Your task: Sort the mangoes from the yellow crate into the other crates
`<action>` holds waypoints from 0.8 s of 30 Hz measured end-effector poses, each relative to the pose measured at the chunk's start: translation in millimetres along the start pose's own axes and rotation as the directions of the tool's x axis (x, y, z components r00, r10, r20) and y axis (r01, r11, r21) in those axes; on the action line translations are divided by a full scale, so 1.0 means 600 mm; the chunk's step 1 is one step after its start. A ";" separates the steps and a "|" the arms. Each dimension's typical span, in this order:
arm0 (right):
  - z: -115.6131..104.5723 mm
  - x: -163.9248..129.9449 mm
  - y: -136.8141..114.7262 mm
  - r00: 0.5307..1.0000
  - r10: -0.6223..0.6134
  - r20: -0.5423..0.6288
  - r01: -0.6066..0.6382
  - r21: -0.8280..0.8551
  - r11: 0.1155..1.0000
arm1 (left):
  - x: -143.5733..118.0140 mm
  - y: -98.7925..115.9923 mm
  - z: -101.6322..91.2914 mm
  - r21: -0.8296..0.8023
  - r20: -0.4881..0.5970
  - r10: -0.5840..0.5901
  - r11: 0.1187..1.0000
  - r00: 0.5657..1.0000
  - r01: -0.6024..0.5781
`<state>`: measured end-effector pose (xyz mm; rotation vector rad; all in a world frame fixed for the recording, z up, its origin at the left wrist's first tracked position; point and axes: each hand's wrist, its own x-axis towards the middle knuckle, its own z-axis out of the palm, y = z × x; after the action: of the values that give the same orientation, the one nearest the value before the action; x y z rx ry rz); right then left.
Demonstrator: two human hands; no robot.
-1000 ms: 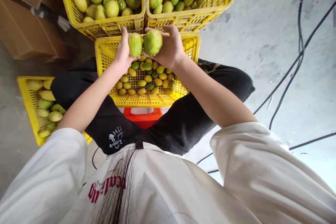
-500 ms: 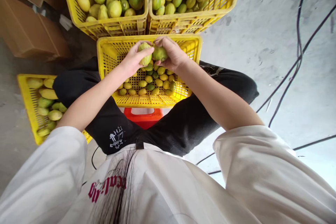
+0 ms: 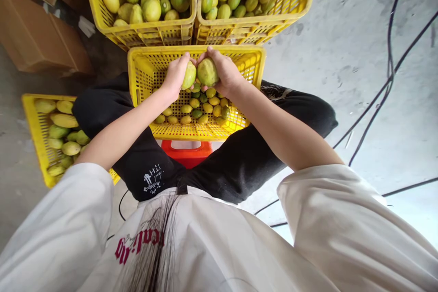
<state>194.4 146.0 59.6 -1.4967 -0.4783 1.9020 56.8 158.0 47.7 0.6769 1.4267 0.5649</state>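
Observation:
My left hand (image 3: 176, 76) is closed around a yellow-green lemon (image 3: 189, 75). Close beside it, my right hand (image 3: 226, 72) grips a second, rounder green lemon (image 3: 207, 72), with the thumb along its top. Both fruits are held over a yellow plastic crate (image 3: 143, 133) between my knees. Several small yellow and green lemons (image 3: 207, 108) lie on that crate's perforated floor. My forearms and hands cover part of the crate's inside.
Two yellow crates (image 3: 150, 32) of larger lemons stand beyond the middle one. Another crate (image 3: 37, 141) of fruit is by my left knee. Cardboard boxes (image 3: 34, 32) lie far left. Black cables (image 3: 390, 80) cross the floor at right. An orange-red stool (image 3: 188, 157) shows between my legs.
My left hand has turned, its thumb now pointing away from me. The right hand has rolled its lemon so that more of it shows. The view has shifted slightly.

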 end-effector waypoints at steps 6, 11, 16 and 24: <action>-0.006 -0.020 -0.044 0.999 0.051 0.015 -0.053 0.234 0.971 | 0.008 0.040 -0.022 -0.055 0.038 -0.005 0.998 0.999 0.007; -0.026 -0.011 -0.035 0.999 -0.042 0.033 0.031 0.277 0.960 | -0.004 0.049 -0.035 -0.137 0.120 0.041 0.990 0.992 -0.025; -0.021 0.005 -0.009 0.994 -0.099 0.048 0.084 0.242 0.967 | -0.015 0.032 -0.026 -0.171 0.155 -0.028 0.984 0.987 0.055; -0.014 0.010 0.005 0.992 -0.111 0.054 0.107 0.084 0.991 | -0.016 0.015 -0.012 -0.112 0.126 -0.055 0.991 0.990 0.069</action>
<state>200.8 146.9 51.2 -1.3392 -0.4936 1.8615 49.4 158.2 60.9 0.5633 1.2850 0.5439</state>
